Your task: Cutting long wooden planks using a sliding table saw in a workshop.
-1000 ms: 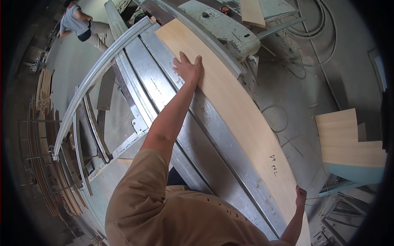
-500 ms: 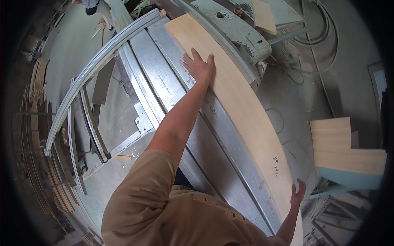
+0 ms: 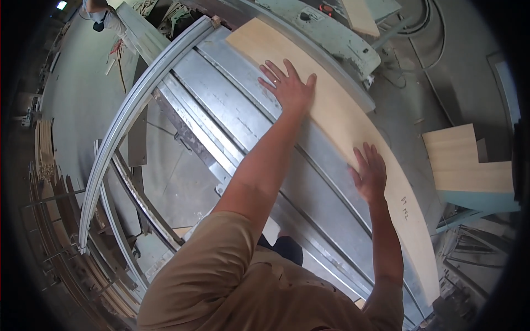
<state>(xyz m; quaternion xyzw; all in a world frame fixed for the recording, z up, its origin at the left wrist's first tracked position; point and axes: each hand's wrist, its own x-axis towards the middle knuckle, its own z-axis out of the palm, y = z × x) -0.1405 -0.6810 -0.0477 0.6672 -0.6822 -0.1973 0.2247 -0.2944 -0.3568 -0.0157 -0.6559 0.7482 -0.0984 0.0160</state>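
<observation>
A long pale wooden board (image 3: 337,113) with handwriting near its close end lies lengthwise along the grey metal saw table (image 3: 221,71). My left hand (image 3: 291,88) rests on the board's left edge toward its far end, fingers spread, a ring on one finger. Closer to me, my right hand (image 3: 371,171) lies on the board with its fingers stretched out and its thumb at the left edge. Neither hand grips anything. On its far right side the board runs along a straight metal fence (image 3: 345,91).
A curved metal rail frame (image 3: 124,121) reaches out on the left. Stacked wood strips (image 3: 44,146) stand beyond it. Behind the fence is a worn pale machine housing (image 3: 326,33). Cut panels (image 3: 469,163) sit on a stand at right. Another person (image 3: 105,19) bends at the far left.
My right hand has moved from the board's right edge, low in view, up and left onto its top. My left hand still lies on the board. The view has shifted.
</observation>
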